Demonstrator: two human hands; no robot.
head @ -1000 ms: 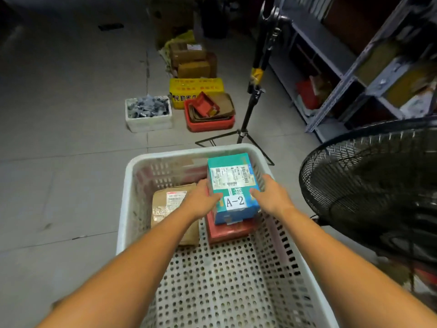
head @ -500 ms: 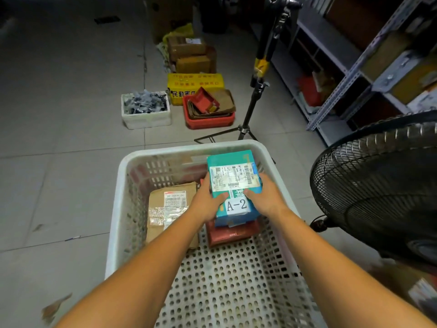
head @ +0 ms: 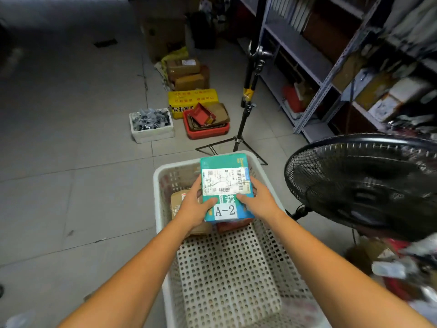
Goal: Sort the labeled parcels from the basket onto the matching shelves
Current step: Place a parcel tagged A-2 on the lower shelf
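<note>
Head camera: left hand and right hand grip the teal box marked A-2, thumbs on top. It sits over the white basket; a fan stands at three o'clock.

Tiled floor, white basket, tripod, red crate, yellow carton, seemingly foam box

Left hand and right hand grip the teal parcel labeled A-2 above the white basket, beside a black fan.
</note>
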